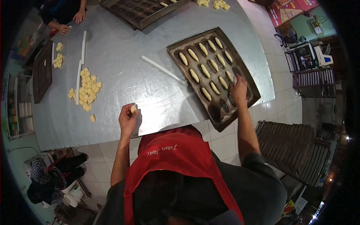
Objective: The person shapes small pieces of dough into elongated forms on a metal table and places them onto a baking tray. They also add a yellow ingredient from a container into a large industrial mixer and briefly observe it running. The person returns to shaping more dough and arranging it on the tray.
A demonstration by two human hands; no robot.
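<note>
Between the fingertips of my left hand [128,117] is a small piece of pale dough [133,108], just above the metal table [112,84] near its front edge. My right hand [239,90] reaches into a dark metal baking tray [191,81] on the right. Its fingertips are at a hollow beside a dough stick [229,76]; whether they grip anything is hidden. Rows of slim dough sticks lie in the tray's oval hollows, and several hollows near its front corner hold none. A pile of dough pieces [89,90] lies on the table at the left.
A white rod [163,69] lies against the tray's left side; more white rods [84,47] lie by the dough pile. Another baking tray [143,21] sits at the table's far side, and a dark tray [42,73] at the left edge. A co-worker's hands [80,17] are at the far left.
</note>
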